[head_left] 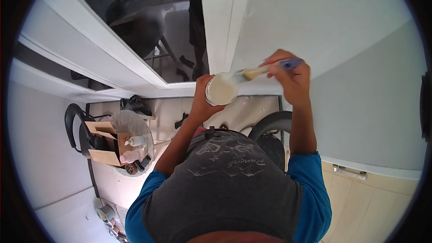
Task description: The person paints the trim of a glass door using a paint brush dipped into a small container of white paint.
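Note:
My left hand (203,96) is wrapped round a small round tub of cream-white paint (221,91), held up in front of my chest near the window frame. In my right hand (291,75) is a paintbrush (257,72) with a pale wooden neck and a bluish handle end. Its bristles point left and overlap the tub's upper rim, slightly smeared by motion. Behind the tub rises the white window frame (220,27), with the pale wall (310,22) to its right.
On the left a round table (146,130) carries an open cardboard box (105,153), a white bottle (135,141) and a pink bottle (130,156). A black chair (74,121) stands beside it. Another dark curved chair (272,123) is below my right forearm. Dark glass (148,31) fills the window.

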Demonstrator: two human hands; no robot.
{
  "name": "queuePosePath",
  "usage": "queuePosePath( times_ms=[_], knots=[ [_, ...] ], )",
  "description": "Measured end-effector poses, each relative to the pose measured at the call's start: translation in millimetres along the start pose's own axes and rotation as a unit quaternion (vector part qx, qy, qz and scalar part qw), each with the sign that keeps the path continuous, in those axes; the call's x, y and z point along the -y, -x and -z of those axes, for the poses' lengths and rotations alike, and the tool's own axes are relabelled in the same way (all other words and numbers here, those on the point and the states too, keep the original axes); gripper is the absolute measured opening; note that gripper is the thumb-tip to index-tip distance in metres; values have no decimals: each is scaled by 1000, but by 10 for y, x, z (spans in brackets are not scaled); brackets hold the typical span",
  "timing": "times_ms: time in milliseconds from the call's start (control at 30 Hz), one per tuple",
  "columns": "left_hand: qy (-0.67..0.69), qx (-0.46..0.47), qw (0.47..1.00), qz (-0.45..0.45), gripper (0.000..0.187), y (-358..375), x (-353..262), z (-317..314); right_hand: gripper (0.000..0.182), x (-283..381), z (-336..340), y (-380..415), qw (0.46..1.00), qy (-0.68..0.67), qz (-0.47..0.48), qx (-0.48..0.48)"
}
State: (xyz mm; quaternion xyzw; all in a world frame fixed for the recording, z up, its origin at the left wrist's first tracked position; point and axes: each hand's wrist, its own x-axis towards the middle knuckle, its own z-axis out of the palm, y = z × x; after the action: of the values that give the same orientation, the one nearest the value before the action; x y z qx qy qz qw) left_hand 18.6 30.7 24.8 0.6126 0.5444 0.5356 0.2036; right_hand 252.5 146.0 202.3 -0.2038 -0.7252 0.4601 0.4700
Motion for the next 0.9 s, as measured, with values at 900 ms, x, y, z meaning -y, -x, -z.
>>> queuePosePath(
  times_ms=[900],
  knots=[
    [-12,29,999,33,100,-105,-101,7,26,-267,-479,-42,935,269,35,229]
  ],
)
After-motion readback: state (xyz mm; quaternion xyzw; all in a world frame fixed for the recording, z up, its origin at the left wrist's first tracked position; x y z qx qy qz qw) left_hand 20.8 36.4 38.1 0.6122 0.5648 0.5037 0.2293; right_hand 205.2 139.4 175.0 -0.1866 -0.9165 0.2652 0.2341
